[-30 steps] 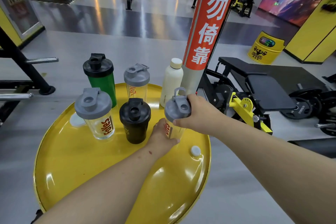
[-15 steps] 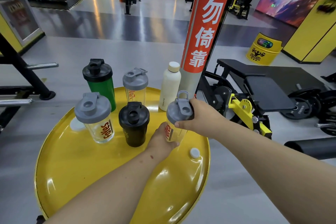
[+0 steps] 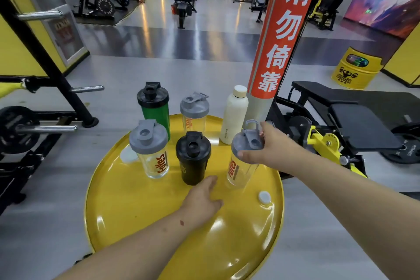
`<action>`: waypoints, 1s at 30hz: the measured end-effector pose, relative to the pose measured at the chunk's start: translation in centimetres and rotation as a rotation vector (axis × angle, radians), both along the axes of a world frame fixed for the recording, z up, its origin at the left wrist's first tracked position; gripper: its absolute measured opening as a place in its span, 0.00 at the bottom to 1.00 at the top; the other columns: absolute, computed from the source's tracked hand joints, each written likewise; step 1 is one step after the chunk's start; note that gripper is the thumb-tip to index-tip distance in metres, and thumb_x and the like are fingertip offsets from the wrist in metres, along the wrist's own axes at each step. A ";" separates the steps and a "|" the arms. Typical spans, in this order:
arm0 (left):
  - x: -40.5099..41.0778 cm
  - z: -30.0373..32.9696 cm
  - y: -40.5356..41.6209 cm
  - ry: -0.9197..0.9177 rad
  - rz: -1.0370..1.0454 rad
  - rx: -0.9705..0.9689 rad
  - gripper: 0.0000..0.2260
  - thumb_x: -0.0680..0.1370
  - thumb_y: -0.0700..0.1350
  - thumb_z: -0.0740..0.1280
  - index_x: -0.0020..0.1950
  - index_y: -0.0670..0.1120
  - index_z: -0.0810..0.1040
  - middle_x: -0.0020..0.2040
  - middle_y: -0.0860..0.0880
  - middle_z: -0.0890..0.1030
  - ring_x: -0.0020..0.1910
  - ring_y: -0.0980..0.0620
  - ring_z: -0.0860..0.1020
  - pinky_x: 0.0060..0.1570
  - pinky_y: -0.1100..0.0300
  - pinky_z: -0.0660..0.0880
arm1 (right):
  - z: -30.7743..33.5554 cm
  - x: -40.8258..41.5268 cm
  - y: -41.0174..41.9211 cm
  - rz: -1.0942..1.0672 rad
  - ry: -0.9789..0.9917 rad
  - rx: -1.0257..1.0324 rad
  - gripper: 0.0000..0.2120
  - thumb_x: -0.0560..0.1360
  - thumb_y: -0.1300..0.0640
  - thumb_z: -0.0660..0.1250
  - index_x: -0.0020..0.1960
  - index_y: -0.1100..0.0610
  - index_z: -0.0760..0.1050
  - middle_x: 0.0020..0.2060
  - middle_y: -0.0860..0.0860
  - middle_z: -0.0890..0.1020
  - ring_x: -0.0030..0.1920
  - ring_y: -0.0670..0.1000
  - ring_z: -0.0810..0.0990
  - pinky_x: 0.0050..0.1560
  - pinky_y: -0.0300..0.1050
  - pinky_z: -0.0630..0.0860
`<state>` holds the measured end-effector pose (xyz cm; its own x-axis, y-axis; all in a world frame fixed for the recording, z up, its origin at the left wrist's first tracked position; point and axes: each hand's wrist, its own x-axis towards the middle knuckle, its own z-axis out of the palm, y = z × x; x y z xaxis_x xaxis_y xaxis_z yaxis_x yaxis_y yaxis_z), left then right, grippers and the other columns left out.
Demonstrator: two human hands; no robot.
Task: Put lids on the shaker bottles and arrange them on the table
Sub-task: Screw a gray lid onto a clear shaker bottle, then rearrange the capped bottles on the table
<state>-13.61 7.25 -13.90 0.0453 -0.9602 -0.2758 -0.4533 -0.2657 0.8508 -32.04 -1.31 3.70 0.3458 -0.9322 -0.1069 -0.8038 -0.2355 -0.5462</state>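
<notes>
Clear shaker: stood upright near the right edge of the round yellow table; its grey lid is seated on top, flip cap raised.
Right hand: closed around the grey lid from the right, thumb laid across its near rim.
Left hand: held low over the table's middle, just left of the clear shaker's base, fingers loose and gripping nothing; whether it touches the tabletop cannot be told.
Hidden: the far side of the grey lid is covered by the right hand; both forearms are cut off by the lower frame edge.
Black shaker: lidded, just beyond the left hand's fingertips.
Second clear shaker: grey-lidded, toward the left edge.
Far edge: a green shaker with black lid, a third clear shaker and a cream bottle are lined up there.
White cap: lying loose by the right edge.
Red-and-grey pillar: risen just behind the cream bottle.
</notes>
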 end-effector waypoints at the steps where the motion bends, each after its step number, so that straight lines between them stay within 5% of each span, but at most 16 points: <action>1: 1.0 0.2 0.8 -0.004 0.018 -0.008 0.32 0.75 0.42 0.74 0.77 0.49 0.67 0.73 0.49 0.73 0.72 0.52 0.72 0.70 0.56 0.71 | 0.8 0.4 0.1 -0.009 -0.027 -0.050 0.35 0.66 0.38 0.77 0.66 0.49 0.68 0.55 0.45 0.79 0.53 0.46 0.79 0.49 0.45 0.80; 5: 5.2 2.5 3.2 -0.156 0.172 -0.144 0.15 0.74 0.40 0.72 0.55 0.55 0.75 0.53 0.52 0.79 0.49 0.54 0.80 0.50 0.56 0.80 | 3.3 3.4 0.6 0.001 -0.001 -0.362 0.41 0.71 0.34 0.72 0.76 0.50 0.62 0.66 0.49 0.74 0.67 0.53 0.72 0.64 0.55 0.74; 8: 8.4 4.3 4.4 -0.186 0.469 -0.214 0.15 0.70 0.41 0.74 0.46 0.51 0.69 0.45 0.48 0.73 0.39 0.49 0.74 0.32 0.58 0.71 | 3.7 6.6 1.5 0.142 0.080 -0.407 0.41 0.76 0.37 0.67 0.81 0.52 0.56 0.78 0.50 0.64 0.78 0.54 0.59 0.75 0.54 0.60; 11: 11.7 5.4 4.1 -0.186 0.703 -0.221 0.28 0.66 0.44 0.79 0.60 0.46 0.69 0.57 0.46 0.71 0.53 0.46 0.74 0.45 0.55 0.75 | 3.0 10.3 2.4 0.272 0.104 -0.356 0.40 0.76 0.39 0.68 0.81 0.50 0.56 0.77 0.49 0.66 0.76 0.54 0.63 0.73 0.51 0.64; 13: 14.0 5.9 3.1 -0.143 0.677 -0.179 0.47 0.62 0.52 0.83 0.75 0.49 0.62 0.68 0.46 0.68 0.64 0.45 0.72 0.57 0.48 0.77 | 2.0 13.3 2.7 0.376 0.119 -0.292 0.42 0.74 0.38 0.70 0.81 0.49 0.56 0.76 0.49 0.69 0.74 0.54 0.68 0.69 0.51 0.70; 15: 15.8 6.4 1.9 -0.103 0.560 -0.191 0.56 0.59 0.57 0.83 0.79 0.54 0.55 0.73 0.49 0.67 0.70 0.47 0.69 0.61 0.49 0.76 | 1.0 16.0 2.7 0.447 0.128 -0.248 0.44 0.73 0.37 0.71 0.82 0.49 0.55 0.76 0.49 0.69 0.71 0.54 0.72 0.65 0.49 0.72; 19: 17.1 6.6 -0.1 0.035 0.388 -0.216 0.44 0.63 0.47 0.84 0.73 0.54 0.66 0.62 0.59 0.77 0.62 0.53 0.76 0.51 0.64 0.74 | 0.0 20.1 1.9 0.452 0.169 -0.222 0.48 0.70 0.39 0.74 0.82 0.51 0.56 0.73 0.51 0.72 0.70 0.56 0.73 0.64 0.53 0.74; 24: 18.4 5.5 -0.8 0.074 0.369 -0.198 0.41 0.61 0.51 0.84 0.71 0.54 0.71 0.62 0.58 0.80 0.62 0.52 0.78 0.58 0.51 0.79 | -1.2 21.8 1.4 0.423 0.132 -0.231 0.30 0.69 0.48 0.76 0.68 0.49 0.71 0.54 0.49 0.81 0.53 0.55 0.80 0.45 0.48 0.77; 30: 20.8 5.2 0.1 0.022 0.313 -0.177 0.40 0.58 0.54 0.83 0.68 0.59 0.73 0.59 0.60 0.83 0.58 0.56 0.81 0.57 0.49 0.80 | -2.1 22.8 2.6 0.371 0.067 -0.234 0.35 0.68 0.44 0.77 0.72 0.48 0.67 0.59 0.49 0.79 0.58 0.54 0.79 0.53 0.52 0.79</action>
